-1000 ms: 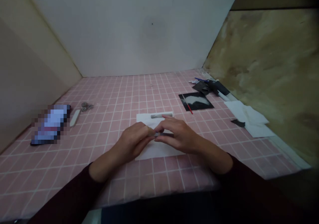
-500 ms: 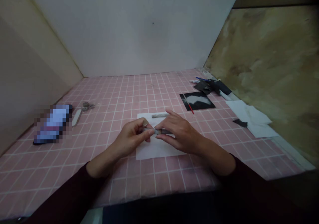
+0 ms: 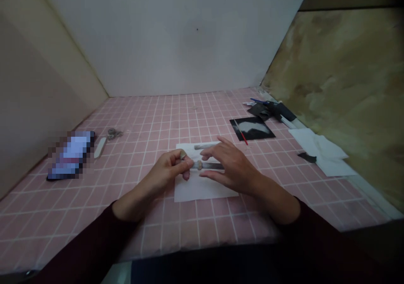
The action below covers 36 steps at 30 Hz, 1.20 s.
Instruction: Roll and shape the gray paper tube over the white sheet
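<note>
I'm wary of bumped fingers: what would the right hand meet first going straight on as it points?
The right hand would likely meet the left hand, gripping the gray rod; depth is unclear.

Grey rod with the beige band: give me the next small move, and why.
Probably close the right hand on the beige band: its thumb and fingertips stand apart near it, while the left hand pinches the grey rod just left of the band.
</note>
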### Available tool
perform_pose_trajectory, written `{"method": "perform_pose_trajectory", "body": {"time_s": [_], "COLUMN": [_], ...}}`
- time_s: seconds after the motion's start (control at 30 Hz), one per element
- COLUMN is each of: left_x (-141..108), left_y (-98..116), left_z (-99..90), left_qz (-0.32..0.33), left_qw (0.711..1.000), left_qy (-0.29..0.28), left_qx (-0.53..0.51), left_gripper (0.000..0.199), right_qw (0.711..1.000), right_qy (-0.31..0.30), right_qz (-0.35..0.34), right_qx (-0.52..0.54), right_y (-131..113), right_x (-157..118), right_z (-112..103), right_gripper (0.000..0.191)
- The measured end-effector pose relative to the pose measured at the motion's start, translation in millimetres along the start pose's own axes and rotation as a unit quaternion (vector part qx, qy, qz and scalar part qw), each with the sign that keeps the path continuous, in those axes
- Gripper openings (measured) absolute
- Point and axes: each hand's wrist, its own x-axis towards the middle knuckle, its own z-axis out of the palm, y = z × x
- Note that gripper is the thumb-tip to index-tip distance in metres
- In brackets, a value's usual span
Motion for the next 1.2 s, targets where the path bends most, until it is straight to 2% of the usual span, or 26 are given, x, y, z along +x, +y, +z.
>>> {"method": "perform_pose_trajectory", "body": {"time_s": [0.2, 0.27, 0.37, 0.47, 0.53, 0.57, 0.67, 0.73, 0.8, 0.87, 0.97, 1.0, 1.13, 1.2], "left_x": [1.7, 1.8, 1.1, -1.6, -4.6, -6.4, -11.1, -12.9, -13.3, -12.7, -11.7, -11.6, -11.3, -11.0], "left_y": [-3.6, -4.0, -1.7, 3.4, 6.8, 8.3, 11.9, 13.2, 12.8, 10.9, 8.5, 8.6, 11.0, 10.9], "left_z": [2.2, 2.3, -0.6, -2.8, -2.0, -1.4, -1.8, -4.4, -6.3, -5.9, -3.2, -2.8, -3.2, -2.2], "left_qz": [-0.055, -0.056, -0.005, 0.09, 0.157, 0.185, 0.251, 0.295, 0.34, 0.371, 0.405, 0.41, 0.42, 0.421], "left_qw": [0.996, 0.996, 1.0, 0.993, 0.977, 0.964, 0.913, 0.879, 0.853, 0.83, 0.808, 0.803, 0.791, 0.791], "left_qy": [-0.006, -0.008, -0.002, 0.028, 0.029, 0.011, -0.019, 0.008, 0.061, 0.053, -0.011, -0.012, 0.05, 0.036], "left_qx": [-0.065, -0.064, -0.012, 0.074, 0.143, 0.192, 0.322, 0.374, 0.392, 0.414, 0.427, 0.432, 0.442, 0.443], "left_gripper": [0.028, 0.028, 0.027, 0.021, 0.016, 0.013, 0.007, 0.003, 0.005, 0.009, 0.01, 0.01, 0.009, 0.009], "right_qw": [0.999, 0.999, 0.999, 0.988, 0.97, 0.962, 0.946, 0.942, 0.935, 0.925, 0.914, 0.913, 0.916, 0.916], "right_qy": [-0.018, -0.027, -0.043, -0.041, -0.051, -0.063, -0.098, -0.085, -0.066, -0.079, -0.124, -0.127, -0.092, -0.091], "right_qz": [-0.006, -0.003, 0.019, 0.097, 0.143, 0.153, 0.149, 0.162, 0.184, 0.194, 0.183, 0.181, 0.193, 0.186], "right_qx": [-0.03, -0.026, 0.016, 0.113, 0.188, 0.219, 0.269, 0.281, 0.296, 0.318, 0.341, 0.342, 0.338, 0.343], "right_y": [-2.6, -2.3, 1.6, 3.7, 1.9, 0.7, 0.9, 5.1, 9.3, 10.6, 9.4, 9.5, 11.5, 9.7], "right_x": [-0.6, -0.9, -2.0, -1.5, 0.5, 1.5, 3.2, 2.7, 2.3, 2.8, 4.2, 4.4, 4.4, 5.2], "right_z": [4.6, 4.6, -3.0, -14.1, -18.5, -19.5, -20.4, -21.6, -23.3, -24.3, -24.6, -24.8, -26.0, -25.4], "right_gripper": [0.015, 0.014, 0.011, 0.011, 0.012, 0.012, 0.011, 0.012, 0.016, 0.018, 0.016, 0.015, 0.016, 0.015]}}
